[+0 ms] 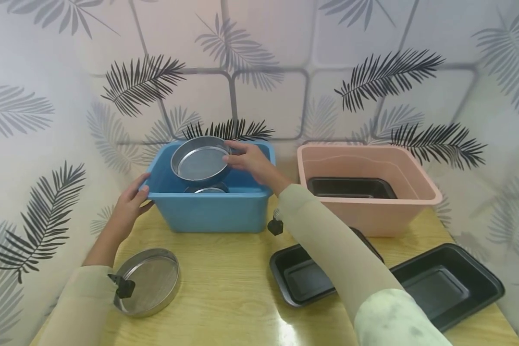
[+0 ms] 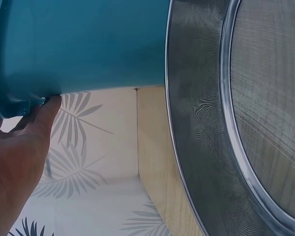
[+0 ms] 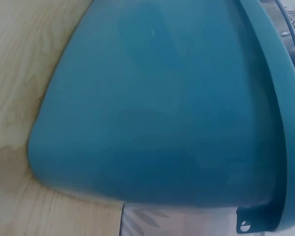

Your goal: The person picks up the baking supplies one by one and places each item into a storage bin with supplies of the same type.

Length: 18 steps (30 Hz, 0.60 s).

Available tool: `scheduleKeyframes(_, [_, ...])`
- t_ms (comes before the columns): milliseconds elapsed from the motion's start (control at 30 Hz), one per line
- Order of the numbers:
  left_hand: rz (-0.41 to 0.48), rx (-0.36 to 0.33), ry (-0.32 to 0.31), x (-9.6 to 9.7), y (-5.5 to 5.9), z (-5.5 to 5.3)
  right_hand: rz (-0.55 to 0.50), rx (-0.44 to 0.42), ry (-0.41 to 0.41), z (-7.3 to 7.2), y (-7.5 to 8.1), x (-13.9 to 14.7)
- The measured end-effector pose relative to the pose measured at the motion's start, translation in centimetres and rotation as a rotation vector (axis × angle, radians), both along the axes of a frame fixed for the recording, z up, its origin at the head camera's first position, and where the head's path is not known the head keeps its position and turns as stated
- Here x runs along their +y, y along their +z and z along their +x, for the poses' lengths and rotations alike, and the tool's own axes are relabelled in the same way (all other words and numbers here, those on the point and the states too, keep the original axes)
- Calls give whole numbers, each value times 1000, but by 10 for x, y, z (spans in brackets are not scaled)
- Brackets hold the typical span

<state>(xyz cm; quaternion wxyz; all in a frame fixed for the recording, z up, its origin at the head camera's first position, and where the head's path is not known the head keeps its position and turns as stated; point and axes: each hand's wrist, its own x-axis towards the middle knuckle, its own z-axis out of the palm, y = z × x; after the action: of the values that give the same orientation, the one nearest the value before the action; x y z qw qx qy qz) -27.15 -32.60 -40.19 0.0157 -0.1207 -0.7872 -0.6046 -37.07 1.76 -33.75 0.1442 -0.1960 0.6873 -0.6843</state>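
A leaf-printed wall (image 1: 268, 38) stands behind the table (image 1: 225, 283). On its far side sit two tubs: the pink tub (image 1: 363, 214) on the right, the blue tub (image 1: 212, 214) on the left. The right pan (image 1: 441, 288) lies at the near right, black and oblong; the middle pan (image 1: 302, 276) is left of it, partly hidden by the right sleeve (image 1: 333, 250). A third black pan (image 1: 350, 187) lies inside the pink tub.

The table sieve (image 1: 151, 283), round and metal, rests at the near left beside the left sleeve (image 1: 80, 302). The held sieve (image 1: 201, 161) tilts toward the near side inside the blue tub's opening. The right hand (image 1: 253, 163) pinches its right rim between thumb and fingers. The left hand (image 1: 127, 206) grips the blue tub's left rim, fingers bent around the edge. Below the held sieve, the lower sieve (image 1: 207, 190) shows partly; whether the two touch cannot be told.
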Motion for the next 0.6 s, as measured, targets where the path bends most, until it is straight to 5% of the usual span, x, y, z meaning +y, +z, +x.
scheduleKeyframes(333, [-3, 14, 14, -3, -1, 0, 22, -22, 28, -25, -3, -24])
scheduleKeyframes(600, [9, 24, 16, -1, -2, 1, 94, -2, 48, -32, -9, -40])
